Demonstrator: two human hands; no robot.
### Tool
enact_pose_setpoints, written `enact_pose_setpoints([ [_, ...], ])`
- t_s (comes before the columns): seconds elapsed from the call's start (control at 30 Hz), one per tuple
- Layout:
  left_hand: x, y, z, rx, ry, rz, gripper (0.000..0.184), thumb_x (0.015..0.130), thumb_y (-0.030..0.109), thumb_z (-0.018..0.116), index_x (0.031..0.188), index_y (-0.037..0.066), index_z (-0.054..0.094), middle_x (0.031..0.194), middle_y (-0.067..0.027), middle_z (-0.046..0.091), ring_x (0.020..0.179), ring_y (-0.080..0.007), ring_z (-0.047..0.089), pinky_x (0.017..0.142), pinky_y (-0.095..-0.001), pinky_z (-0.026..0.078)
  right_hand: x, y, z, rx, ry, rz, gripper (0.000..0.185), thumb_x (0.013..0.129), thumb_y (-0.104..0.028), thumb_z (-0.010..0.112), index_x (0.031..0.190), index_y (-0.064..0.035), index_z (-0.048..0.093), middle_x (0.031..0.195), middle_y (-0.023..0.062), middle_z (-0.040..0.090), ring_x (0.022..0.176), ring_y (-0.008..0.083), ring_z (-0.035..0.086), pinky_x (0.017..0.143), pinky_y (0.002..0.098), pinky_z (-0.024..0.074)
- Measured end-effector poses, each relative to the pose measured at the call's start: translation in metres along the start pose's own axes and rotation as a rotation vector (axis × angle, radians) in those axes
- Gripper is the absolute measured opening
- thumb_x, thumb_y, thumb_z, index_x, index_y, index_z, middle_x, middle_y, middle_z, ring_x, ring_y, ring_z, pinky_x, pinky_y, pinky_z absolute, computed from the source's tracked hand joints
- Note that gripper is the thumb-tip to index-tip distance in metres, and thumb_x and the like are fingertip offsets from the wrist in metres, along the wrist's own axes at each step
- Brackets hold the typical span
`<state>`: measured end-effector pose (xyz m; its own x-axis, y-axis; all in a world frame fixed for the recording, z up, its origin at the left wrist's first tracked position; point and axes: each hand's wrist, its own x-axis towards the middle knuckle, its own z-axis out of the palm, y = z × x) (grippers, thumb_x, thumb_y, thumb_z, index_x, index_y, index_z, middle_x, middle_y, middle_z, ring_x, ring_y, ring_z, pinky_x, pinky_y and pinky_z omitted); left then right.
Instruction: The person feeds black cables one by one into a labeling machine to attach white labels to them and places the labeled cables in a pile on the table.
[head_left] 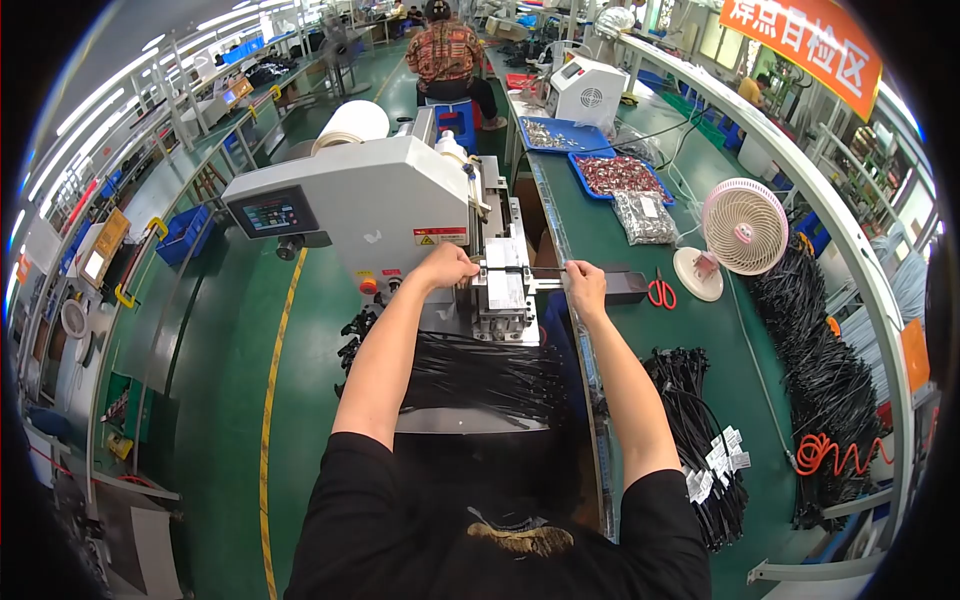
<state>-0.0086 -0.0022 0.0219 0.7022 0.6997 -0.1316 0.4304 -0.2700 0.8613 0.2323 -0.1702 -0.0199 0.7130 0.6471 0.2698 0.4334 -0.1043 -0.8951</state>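
My left hand (448,267) is closed on one end of a thin black cable (512,268) at the grey machine (370,190). On the other side, my right hand (586,286) pinches the cable's other end. Between my hands the cable stretches across the white plate (507,290) of the machine's fixture. Below the fixture lies a bundle of black cables (480,372). The machine's small screen (270,215) is lit, and a red button (368,286) sits to the left of my left hand.
On the green bench are red-handled scissors (662,290), a fan (745,226), blue trays of small parts (620,177), labelled black cables (705,440) and a coiled orange hose (835,453). A person (446,55) sits ahead with their back turned.
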Motion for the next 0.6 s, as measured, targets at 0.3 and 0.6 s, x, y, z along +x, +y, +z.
enact_pose_setpoints([
  [0.3, 0.0, 0.0, 0.0, 0.006, 0.007, 0.001, 0.022, 0.082, 0.018, 0.069, 0.07, 0.0, 0.063, 0.062, -0.0065, 0.063, 0.057, -0.0137, 0.058, 0.056, -0.0292, 0.045, 0.001, -0.002, -0.001, -0.003, -0.007, 0.021, 0.031, 0.087, -0.028, 0.064, 0.097, 0.0003, 0.071, 0.08, 0.012, 0.071, 0.078, 0.0176, 0.066, 0.073, 0.0317, 0.0491],
  [0.6, 0.007, -0.008, 0.0, 0.036, 0.021, 0.026, 0.02, 0.075, 0.018, 0.067, 0.068, 0.0, 0.062, 0.062, -0.0078, 0.063, 0.057, -0.0149, 0.059, 0.056, -0.0292, 0.045, -0.001, -0.002, -0.001, 0.029, -0.003, 0.031, 0.032, 0.087, -0.029, 0.063, 0.097, 0.0001, 0.071, 0.08, 0.012, 0.071, 0.078, 0.0177, 0.066, 0.073, 0.0319, 0.049],
])
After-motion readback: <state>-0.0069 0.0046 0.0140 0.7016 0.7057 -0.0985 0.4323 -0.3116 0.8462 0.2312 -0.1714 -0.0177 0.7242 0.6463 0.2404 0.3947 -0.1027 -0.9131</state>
